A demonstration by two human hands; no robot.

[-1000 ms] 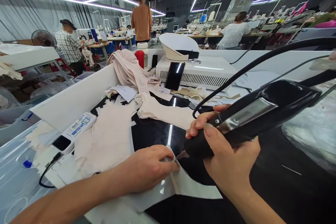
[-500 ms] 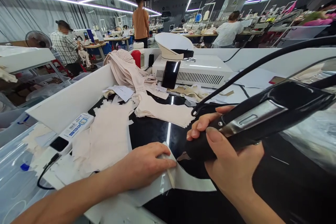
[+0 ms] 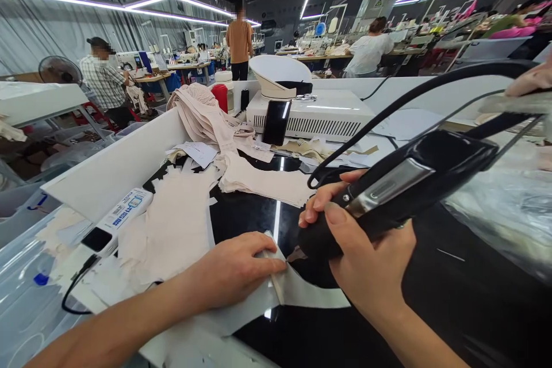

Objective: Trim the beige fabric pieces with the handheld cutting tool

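My right hand (image 3: 366,259) is wrapped round a black corded hand-held tool (image 3: 405,187) with a metal lever on its side. The tool's tapered metal tip (image 3: 296,253) points left, close beside the fingertips of my left hand (image 3: 241,270). With thumb and fingers closed, my left hand grips a pale cloth piece (image 3: 319,294) at a fold, against the black glossy tabletop (image 3: 259,333). The cloth's curved strip reaches right, under the tool. Left of it lies a stack of pale pink cut cloth (image 3: 181,218), and another stack (image 3: 267,179) sits farther back.
A white vented box (image 3: 310,118) carries a white visor cap (image 3: 280,72); a phone (image 3: 276,122) leans on its front. The black cable (image 3: 388,106) arcs at right, near another person's hand (image 3: 535,77). A white power bank (image 3: 125,213) lies left. Clear plastic (image 3: 487,213) lies right.
The tool and my right hand sit slightly farther left in view, partly from a small camera shift. Another person's hand has come in at the right edge. My left hand keeps its hold.
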